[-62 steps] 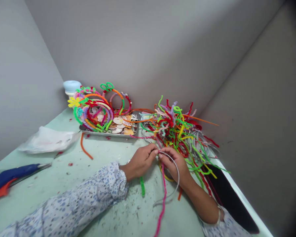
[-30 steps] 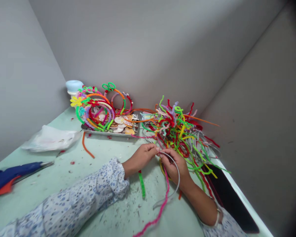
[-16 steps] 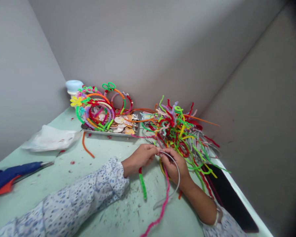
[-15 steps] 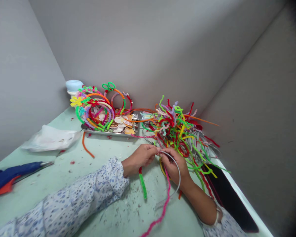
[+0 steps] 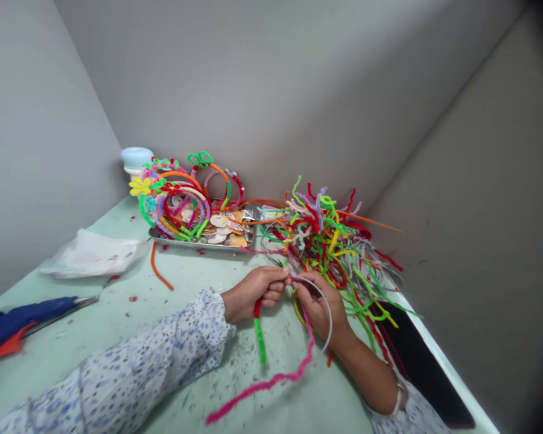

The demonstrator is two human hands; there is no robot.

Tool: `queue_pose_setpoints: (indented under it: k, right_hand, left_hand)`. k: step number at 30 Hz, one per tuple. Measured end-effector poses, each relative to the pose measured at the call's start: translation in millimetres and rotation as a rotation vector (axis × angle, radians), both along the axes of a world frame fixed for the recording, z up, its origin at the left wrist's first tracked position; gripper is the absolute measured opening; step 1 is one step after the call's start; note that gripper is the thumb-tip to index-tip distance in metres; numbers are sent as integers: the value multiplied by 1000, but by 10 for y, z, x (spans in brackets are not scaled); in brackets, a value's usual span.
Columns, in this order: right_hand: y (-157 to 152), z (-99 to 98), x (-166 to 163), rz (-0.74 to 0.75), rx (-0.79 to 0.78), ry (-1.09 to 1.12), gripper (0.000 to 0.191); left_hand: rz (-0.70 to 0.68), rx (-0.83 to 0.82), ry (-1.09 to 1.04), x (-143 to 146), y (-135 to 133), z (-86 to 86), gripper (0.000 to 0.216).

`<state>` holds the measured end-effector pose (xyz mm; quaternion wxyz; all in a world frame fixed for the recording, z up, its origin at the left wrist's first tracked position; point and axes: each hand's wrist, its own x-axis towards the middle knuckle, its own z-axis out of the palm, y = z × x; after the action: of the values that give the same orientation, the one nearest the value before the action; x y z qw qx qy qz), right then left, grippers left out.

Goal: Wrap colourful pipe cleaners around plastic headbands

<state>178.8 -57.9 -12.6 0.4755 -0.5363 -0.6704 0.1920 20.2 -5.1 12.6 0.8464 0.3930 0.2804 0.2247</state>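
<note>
Low over the table, my left hand (image 5: 255,292) is closed round a thin headband (image 5: 329,313). Its end hangs below the hand, covered in red and green fuzzy wrapping (image 5: 259,340). From between the fingertips, the bare grey part of the band curves over my right hand (image 5: 322,306). The right thumb and fingers pinch the band close to the left fingertips. A twisted pink pipe cleaner (image 5: 271,381) trails down from the right hand across the table; its upper end meets the band at the fingertips, partly hidden.
Beyond my hands is a heap of coloured pipe cleaners (image 5: 326,235). Left of it, a metal tray (image 5: 208,246) holds paper cutouts and several finished headbands (image 5: 181,205). A plastic packet (image 5: 95,254), a blue glue gun (image 5: 31,316) and a black flat object (image 5: 428,367) lie around.
The loose pink pipe cleaner has swung out to the left. My left hand has turned slightly, its fingers now curled more tightly, while the right hand stays almost in place.
</note>
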Motion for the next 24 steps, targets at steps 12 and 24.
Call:
queue_pose_setpoints:
  k: [12, 24]
  right_hand:
    - [25, -45, 16, 18, -21, -32, 10]
    - [23, -71, 18, 107, -42, 133, 10]
  left_hand:
    - [-1, 123, 62, -7, 16, -40, 32]
    - [-109, 181, 170, -71, 34, 71, 34]
